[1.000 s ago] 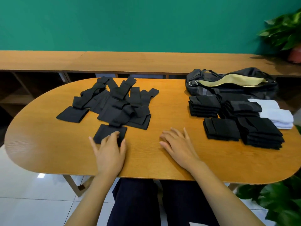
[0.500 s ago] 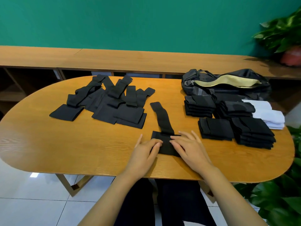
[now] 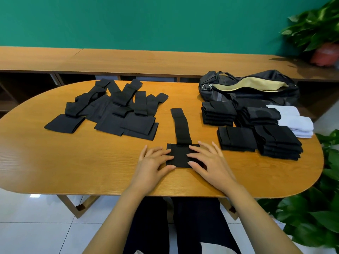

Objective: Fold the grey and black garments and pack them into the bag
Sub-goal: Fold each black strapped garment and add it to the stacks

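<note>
One black garment (image 3: pixel 180 132) lies flat in front of me on the wooden table (image 3: pixel 91 162), its narrow strip running away from me and its wide end nearest. My left hand (image 3: pixel 153 163) rests flat on the left edge of that wide end. My right hand (image 3: pixel 208 162) rests flat on its right edge. A heap of unfolded black garments (image 3: pixel 113 110) covers the far left of the table. Folded black stacks (image 3: pixel 256 131) stand at the right. Behind them the black bag (image 3: pixel 249 88) lies open, showing a yellow lining.
Folded white cloths (image 3: pixel 295 121) sit at the far right beside the black stacks. A long wooden bench (image 3: pixel 146 59) runs behind the table below a green wall. Potted plants stand at the right, one on the bench (image 3: pixel 319 33) and one by the table's corner (image 3: pixel 321 208).
One garment came out of the left heap and was drawn to the table's centre front. Both hands moved right with it and now lie on its wide end.
</note>
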Motion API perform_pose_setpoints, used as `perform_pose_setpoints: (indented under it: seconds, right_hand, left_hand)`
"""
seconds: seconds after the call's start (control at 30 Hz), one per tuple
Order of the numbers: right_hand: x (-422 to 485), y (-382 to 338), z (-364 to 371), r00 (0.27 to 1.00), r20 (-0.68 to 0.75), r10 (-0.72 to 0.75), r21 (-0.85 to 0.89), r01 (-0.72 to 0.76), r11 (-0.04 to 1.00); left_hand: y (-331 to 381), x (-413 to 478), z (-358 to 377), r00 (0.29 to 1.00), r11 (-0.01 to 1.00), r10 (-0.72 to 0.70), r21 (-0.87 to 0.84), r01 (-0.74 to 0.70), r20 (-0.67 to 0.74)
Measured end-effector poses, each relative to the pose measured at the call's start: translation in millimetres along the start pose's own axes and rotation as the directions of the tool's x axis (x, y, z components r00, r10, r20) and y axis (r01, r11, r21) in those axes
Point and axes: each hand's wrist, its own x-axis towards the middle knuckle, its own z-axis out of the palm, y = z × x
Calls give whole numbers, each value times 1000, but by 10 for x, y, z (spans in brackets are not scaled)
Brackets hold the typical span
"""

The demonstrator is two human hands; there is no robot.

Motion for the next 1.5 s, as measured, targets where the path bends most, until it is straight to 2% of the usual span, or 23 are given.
perform_pose_setpoints:
  seconds: [0.17, 0.4, 0.63, 0.7, 0.8, 0.87, 1.07, 1.13, 1.27, 1.37, 1.5]
  right_hand:
    - [-41, -21, -21, 996, -59, -63, -22, 62, 998]
    - [-34, -21, 9, 981, -123, -148, -140, 130, 982]
    - [60, -135, 16, 981, -187, 42, -81, -58, 995]
    - [68, -161, 47, 976, -204, 74, -66, -89, 994]
    - [55, -164, 69, 970, -233, 76, -50, -90, 995]
    - [38, -161, 56, 967, -243, 75, -5, -79, 997]
    - [24, -132, 36, 975, -216, 51, 44, -42, 998]
    - [16, -140, 28, 972, -221, 84, 95, -65, 993]
    - [12, -157, 9, 945, -303, 126, 152, -83, 985]
    - [25, -147, 15, 947, -290, 141, 183, -90, 979]
    - [5, -124, 33, 949, -244, 202, 190, -157, 969]
  left_hand:
    - [12, -15, 16, 995, 999, -11, 34, 15, -102]
    - [23, 16, -7, 993, 999, -30, 8, 32, -111]
    - [109, 92, -28, 997, 994, -71, 87, 71, 4]
    - [136, 125, 11, 994, 992, -107, 63, 109, -21]
    - [141, 136, 69, 977, 985, -172, -48, 167, -128]
    - [122, 130, 92, 970, 982, -190, -52, 184, -153]
    - [96, 100, 75, 973, 982, -175, -96, 162, -151]
    - [114, 100, 60, 978, 983, -150, -124, 132, -143]
    - [125, 107, 51, 990, 989, -98, -124, 86, -99]
    - [112, 111, 64, 990, 989, -117, -104, 108, -81]
    - [92, 103, 72, 975, 977, -174, -147, 154, -136]
